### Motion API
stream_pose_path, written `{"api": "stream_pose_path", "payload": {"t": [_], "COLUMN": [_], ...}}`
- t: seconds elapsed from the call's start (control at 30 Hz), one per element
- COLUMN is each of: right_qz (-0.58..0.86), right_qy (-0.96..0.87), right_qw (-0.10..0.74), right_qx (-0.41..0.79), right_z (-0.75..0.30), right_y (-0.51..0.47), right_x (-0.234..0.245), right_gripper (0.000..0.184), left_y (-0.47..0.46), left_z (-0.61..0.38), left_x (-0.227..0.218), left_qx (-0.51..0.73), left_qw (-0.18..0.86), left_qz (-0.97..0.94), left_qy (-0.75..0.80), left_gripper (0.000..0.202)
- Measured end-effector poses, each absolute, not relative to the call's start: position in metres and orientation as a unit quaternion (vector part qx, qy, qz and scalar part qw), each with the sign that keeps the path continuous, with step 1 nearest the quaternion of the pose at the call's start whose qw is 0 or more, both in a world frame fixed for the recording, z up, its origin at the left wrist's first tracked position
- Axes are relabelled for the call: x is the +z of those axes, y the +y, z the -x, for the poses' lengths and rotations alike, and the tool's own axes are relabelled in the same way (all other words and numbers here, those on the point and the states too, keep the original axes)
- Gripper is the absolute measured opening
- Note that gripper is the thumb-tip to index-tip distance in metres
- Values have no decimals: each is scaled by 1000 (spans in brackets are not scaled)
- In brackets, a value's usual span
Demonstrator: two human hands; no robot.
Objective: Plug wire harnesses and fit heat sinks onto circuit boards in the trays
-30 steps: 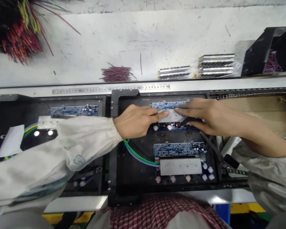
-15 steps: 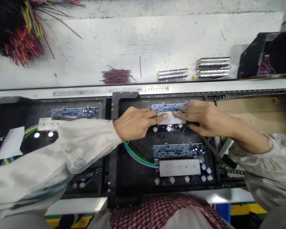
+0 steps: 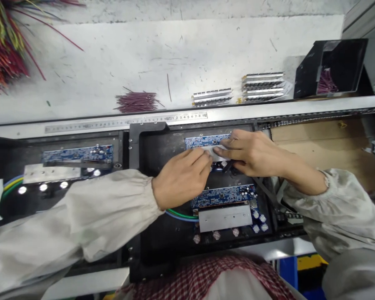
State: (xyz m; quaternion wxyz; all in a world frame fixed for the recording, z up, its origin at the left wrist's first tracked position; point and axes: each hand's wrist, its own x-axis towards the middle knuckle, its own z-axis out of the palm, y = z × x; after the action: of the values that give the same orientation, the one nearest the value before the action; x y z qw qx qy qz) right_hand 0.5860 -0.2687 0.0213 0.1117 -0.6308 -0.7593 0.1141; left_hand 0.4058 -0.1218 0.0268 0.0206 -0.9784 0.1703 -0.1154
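A flat silver heat sink [image 3: 218, 155] lies along the lower part of the upper blue circuit board [image 3: 192, 142] in the black tray [image 3: 156, 146]. With bent fingers, my left hand [image 3: 184, 177] grips the heat sink's left end. My right hand [image 3: 253, 154] is closed over its right end, fingertips pressing on top. A black strip [image 3: 268, 191] runs from under my right hand toward the tray's right edge; whether my fingers hold it is hidden. Below sits a second circuit board [image 3: 221, 196] with its own heat sink [image 3: 225, 218], and green and blue wires [image 3: 181, 215] join it.
On the left, another black tray [image 3: 126, 152] carries a similar board [image 3: 78, 154]. Behind the rail lie purple wires [image 3: 136, 102], finned metal strips [image 3: 211, 97] and a black bin [image 3: 331, 68]. Cardboard [image 3: 315, 137] is at the right.
My left hand has drawn its stretched finger back into a curl at the heat sink's left end and turned lower. My right hand stays on the heat sink. The view has shifted right.
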Motion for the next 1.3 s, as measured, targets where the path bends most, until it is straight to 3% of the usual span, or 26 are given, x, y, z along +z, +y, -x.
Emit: {"api": "stream_pose_path", "payload": {"t": [0.1, 0.2, 0.27, 0.43, 0.6, 0.9, 1.1, 1.3], "right_qz": [625, 693, 742, 759, 744, 729, 738, 700], "right_qy": [-753, -674, -633, -646, -667, -683, -650, -702], "right_qw": [149, 230, 205, 55, 12, 15, 179, 79], "right_qx": [143, 108, 81, 59, 34, 34, 23, 103], "right_z": [-593, -596, -592, -580, -579, -581, -588, -589], "right_y": [-274, -288, -298, -306, -301, -308, -306, -278], "right_x": [36, 53, 57, 40, 32, 34, 46, 30], "right_gripper": [39, 23, 24, 52, 55, 52, 30, 31], "left_y": [-127, -129, -130, -133, -133, -131, -130, -127], "left_z": [-407, -408, -408, -410, -411, -414, -413, -414], "left_x": [20, 19, 20, 19, 17, 13, 9, 3], "left_qx": [-165, -189, -192, -197, -206, -224, -195, -159], "left_qw": [39, 37, 39, 53, 62, 77, 82, -7], "left_qz": [972, 970, 971, 972, 969, 961, 968, 986], "left_qy": [161, 148, 137, 118, 123, 140, 132, 46], "left_gripper": [23, 19, 19, 27, 24, 22, 27, 26]}}
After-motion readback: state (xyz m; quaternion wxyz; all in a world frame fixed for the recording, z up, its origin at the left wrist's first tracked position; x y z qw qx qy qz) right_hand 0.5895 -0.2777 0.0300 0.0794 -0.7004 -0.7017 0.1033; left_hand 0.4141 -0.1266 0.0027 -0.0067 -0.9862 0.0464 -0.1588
